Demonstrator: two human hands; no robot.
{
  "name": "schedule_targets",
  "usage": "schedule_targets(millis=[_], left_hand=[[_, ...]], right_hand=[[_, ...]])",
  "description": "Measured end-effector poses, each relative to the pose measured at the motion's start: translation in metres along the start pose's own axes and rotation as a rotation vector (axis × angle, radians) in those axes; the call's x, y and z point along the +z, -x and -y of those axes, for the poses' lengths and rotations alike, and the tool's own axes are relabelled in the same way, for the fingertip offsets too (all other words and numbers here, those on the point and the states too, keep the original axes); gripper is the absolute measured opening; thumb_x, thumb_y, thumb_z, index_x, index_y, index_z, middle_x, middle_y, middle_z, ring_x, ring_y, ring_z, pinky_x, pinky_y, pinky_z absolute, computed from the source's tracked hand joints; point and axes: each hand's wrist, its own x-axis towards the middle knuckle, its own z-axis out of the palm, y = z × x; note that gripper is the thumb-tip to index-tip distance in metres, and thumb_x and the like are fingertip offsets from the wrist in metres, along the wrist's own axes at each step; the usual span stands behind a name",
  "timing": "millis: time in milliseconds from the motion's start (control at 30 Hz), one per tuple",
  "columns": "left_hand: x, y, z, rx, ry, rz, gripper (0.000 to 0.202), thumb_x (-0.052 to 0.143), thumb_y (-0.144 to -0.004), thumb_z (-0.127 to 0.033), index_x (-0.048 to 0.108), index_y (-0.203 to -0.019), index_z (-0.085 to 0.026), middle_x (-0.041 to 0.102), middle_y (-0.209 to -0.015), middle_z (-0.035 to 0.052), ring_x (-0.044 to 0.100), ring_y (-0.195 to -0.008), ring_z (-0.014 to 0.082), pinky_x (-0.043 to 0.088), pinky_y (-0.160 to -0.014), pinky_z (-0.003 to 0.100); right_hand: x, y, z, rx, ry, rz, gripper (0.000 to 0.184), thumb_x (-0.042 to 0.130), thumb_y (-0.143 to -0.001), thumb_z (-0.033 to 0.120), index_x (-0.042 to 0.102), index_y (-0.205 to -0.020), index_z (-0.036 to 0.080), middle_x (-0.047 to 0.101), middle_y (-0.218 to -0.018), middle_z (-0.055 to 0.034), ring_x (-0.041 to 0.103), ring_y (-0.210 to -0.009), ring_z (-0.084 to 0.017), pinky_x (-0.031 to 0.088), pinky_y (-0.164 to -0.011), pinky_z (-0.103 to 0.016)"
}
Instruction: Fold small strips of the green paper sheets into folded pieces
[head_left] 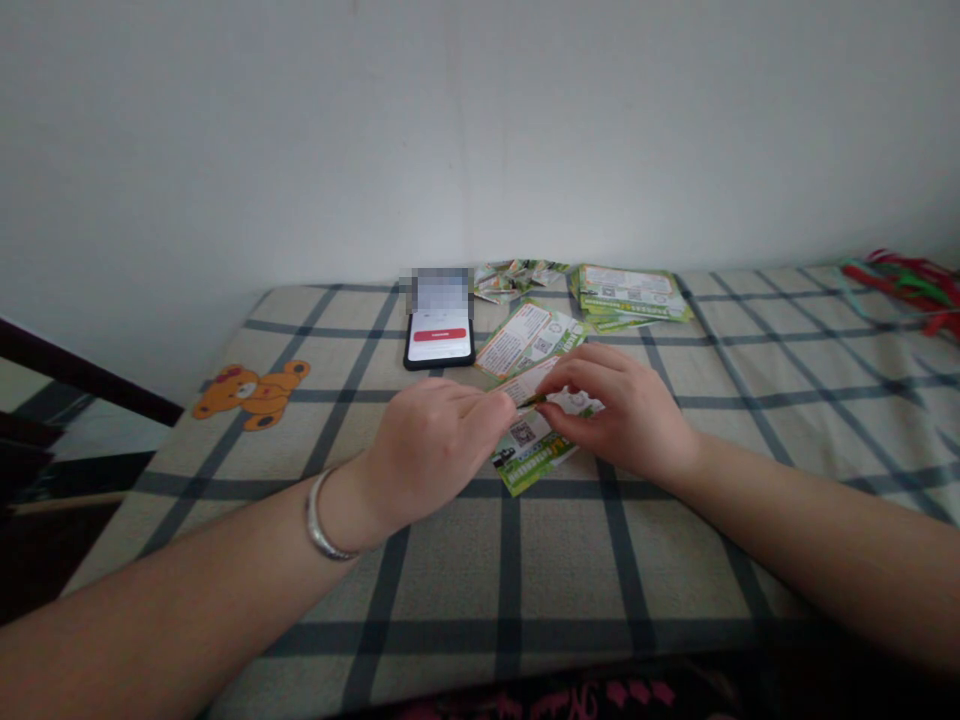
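My left hand, with a silver bangle on its wrist, is closed in a pinch over the middle of the table. Facing it, my right hand pinches with thumb and forefinger. Between the two sets of fingertips runs a thin green-edged printed card, seen nearly edge-on and mostly hidden by the fingers. Under my hands lies a green and white leaflet with a QR code. Another leaflet of the same kind lies flat just behind it.
A phone with a lit screen lies behind my left hand. Folded green pieces and a leaflet stack lie near the wall. Red and green strips are at the far right. A bear picture is on the checked tablecloth.
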Motion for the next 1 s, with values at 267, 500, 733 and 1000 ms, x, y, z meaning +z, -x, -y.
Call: schedule_targets(millis=[267, 500, 733, 1000], left_hand=[[0.0028, -0.0007, -0.0028, -0.093, 0.117, -0.020, 0.014, 0.049, -0.096, -0.026, 0.059, -0.090, -0.018, 0.070, -0.074, 0.0000, 0.064, -0.061, 0.0164, 0.042, -0.055, 0.028], [0.0042, -0.0009, -0.0035, -0.101, 0.127, -0.052, 0.017, 0.048, -0.097, -0.029, 0.055, -0.087, -0.018, 0.067, -0.069, -0.0011, 0.062, -0.059, 0.0157, 0.040, -0.054, 0.028], [0.0040, -0.0005, -0.0038, -0.113, 0.121, 0.015, 0.019, 0.050, -0.096, -0.032, 0.058, -0.085, -0.018, 0.068, -0.070, -0.0004, 0.064, -0.060, 0.0179, 0.041, -0.055, 0.029], [0.0042, -0.0019, 0.0003, -0.128, 0.141, 0.028, 0.021, 0.050, -0.095, -0.029, 0.060, -0.080, -0.018, 0.067, -0.066, 0.0000, 0.064, -0.059, 0.0181, 0.039, -0.053, 0.029]], right_hand=[[0.0036, -0.0011, 0.0019, -0.038, -0.089, -0.007, 0.005, 0.060, -0.078, 0.013, 0.062, -0.079, 0.017, 0.062, -0.075, -0.0010, 0.055, -0.073, -0.014, 0.043, -0.067, -0.027], [0.0042, -0.0017, 0.0065, -0.036, -0.090, 0.028, 0.007, 0.060, -0.080, 0.014, 0.065, -0.083, 0.016, 0.066, -0.080, -0.0029, 0.058, -0.077, -0.015, 0.045, -0.070, -0.028], [0.0035, -0.0021, 0.0069, -0.054, -0.084, 0.062, 0.008, 0.061, -0.082, 0.015, 0.069, -0.083, 0.015, 0.067, -0.080, -0.0051, 0.058, -0.077, -0.016, 0.045, -0.069, -0.028], [0.0039, 0.0001, 0.0066, -0.018, -0.062, 0.054, 0.009, 0.059, -0.083, 0.016, 0.066, -0.077, 0.016, 0.064, -0.077, -0.0037, 0.058, -0.074, -0.015, 0.043, -0.064, -0.026]])
